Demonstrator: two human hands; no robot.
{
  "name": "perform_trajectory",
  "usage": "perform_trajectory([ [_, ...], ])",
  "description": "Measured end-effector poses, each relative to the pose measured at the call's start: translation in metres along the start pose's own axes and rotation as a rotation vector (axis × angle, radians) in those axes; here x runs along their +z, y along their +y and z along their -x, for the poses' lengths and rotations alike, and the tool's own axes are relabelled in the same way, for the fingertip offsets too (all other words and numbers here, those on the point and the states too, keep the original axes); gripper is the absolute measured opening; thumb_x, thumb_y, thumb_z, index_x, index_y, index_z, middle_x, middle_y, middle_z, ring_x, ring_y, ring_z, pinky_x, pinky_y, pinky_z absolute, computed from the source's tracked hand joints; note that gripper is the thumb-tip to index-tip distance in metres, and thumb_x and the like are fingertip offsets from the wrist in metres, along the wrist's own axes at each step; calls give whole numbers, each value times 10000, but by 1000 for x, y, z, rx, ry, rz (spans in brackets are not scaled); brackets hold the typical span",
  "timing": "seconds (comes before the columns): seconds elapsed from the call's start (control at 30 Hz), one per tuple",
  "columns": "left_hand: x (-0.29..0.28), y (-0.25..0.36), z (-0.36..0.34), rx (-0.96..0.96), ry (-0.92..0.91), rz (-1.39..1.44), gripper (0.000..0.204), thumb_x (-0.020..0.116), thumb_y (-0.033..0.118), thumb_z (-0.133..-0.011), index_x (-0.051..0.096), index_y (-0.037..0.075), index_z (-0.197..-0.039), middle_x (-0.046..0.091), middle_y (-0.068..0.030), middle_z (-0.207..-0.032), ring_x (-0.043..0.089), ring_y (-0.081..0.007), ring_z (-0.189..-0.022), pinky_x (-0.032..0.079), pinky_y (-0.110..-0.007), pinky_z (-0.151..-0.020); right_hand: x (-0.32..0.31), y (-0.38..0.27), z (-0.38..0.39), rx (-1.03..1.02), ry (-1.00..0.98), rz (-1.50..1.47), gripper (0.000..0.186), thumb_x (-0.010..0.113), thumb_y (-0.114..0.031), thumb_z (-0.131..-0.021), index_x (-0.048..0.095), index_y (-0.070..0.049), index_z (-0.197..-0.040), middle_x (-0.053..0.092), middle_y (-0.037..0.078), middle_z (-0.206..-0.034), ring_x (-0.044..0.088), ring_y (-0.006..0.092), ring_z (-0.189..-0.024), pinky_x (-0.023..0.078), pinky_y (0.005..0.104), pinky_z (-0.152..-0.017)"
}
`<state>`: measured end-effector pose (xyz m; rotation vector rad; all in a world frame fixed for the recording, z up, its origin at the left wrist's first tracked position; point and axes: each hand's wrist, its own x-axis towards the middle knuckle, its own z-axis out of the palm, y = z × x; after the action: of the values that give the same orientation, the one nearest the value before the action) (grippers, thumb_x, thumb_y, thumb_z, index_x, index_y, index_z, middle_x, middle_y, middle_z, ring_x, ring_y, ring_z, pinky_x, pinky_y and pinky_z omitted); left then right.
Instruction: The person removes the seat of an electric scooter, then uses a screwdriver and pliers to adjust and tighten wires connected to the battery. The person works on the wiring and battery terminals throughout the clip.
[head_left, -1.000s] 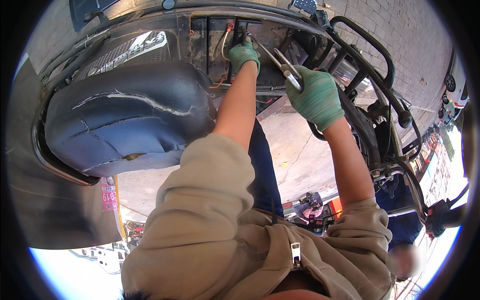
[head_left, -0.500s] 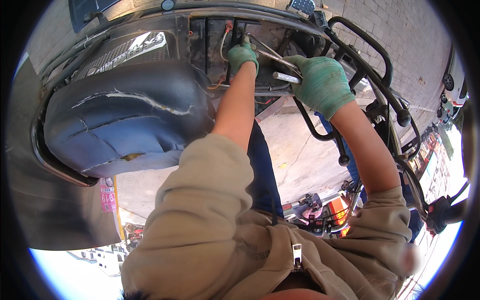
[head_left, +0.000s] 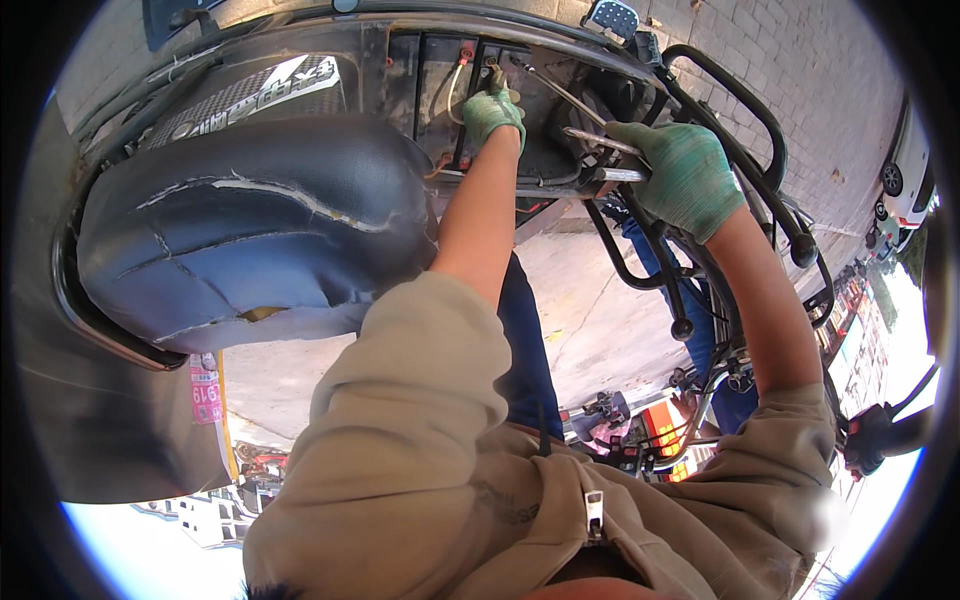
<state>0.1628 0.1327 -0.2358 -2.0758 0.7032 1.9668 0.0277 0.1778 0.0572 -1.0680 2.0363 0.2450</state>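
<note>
My left hand (head_left: 494, 114), in a green-coated glove, reaches into the open compartment (head_left: 545, 150) under the lifted seat. Its fingers are closed at a terminal beside a pale cable (head_left: 454, 95); what they pinch is too small to make out. My right hand (head_left: 692, 180), gloved alike, is wrapped round several metal tools at the compartment's right end. A long thin metal rod (head_left: 566, 97) points from this hand toward the upper left. Below it stick out a shorter rod (head_left: 600, 140) and a thick, blunt metal bar end (head_left: 622, 175). Their working ends do not show their exact kind.
A cracked black seat (head_left: 270, 230) stands left of my left forearm. Black tubular bars (head_left: 735, 95) curve round the right side of the vehicle. A red terminal cap (head_left: 467, 52) sits on the battery. Paving (head_left: 800, 60) lies beyond, with a parked white car (head_left: 912, 165) far right.
My right hand has moved right with the metal tools, away from my left hand. My left hand stays at the terminal, its fingers shifted slightly. The view has shifted a little.
</note>
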Motion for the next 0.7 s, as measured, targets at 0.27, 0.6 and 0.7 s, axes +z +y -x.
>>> perform_trajectory([
  [0.27,1,2,4,28,73,-234,527,581,571,-922,698,98,-722,695,-39,-641,626,-172,-464,444,-320,-430,13,4,-3,-53,25,-102,484,799,-218,-710,680,-174,-1177,695,105,-818,683,293,-808,526,403,-717],
  [0.6,1,-1,7,87,79,-193,524,570,552,-935,701,101,-703,689,-34,-619,635,-165,-475,456,-320,-439,10,2,-3,-133,29,4,467,766,-186,-728,656,-150,-1180,689,86,-793,674,285,-803,521,406,-712],
  [0.7,1,1,7,57,82,-274,563,541,586,-936,703,107,-687,681,-36,-596,636,-164,-475,454,-315,-437,7,1,-5,-130,13,34,467,762,-183,-728,653,-154,-1182,688,82,-791,674,278,-805,519,407,-706],
])
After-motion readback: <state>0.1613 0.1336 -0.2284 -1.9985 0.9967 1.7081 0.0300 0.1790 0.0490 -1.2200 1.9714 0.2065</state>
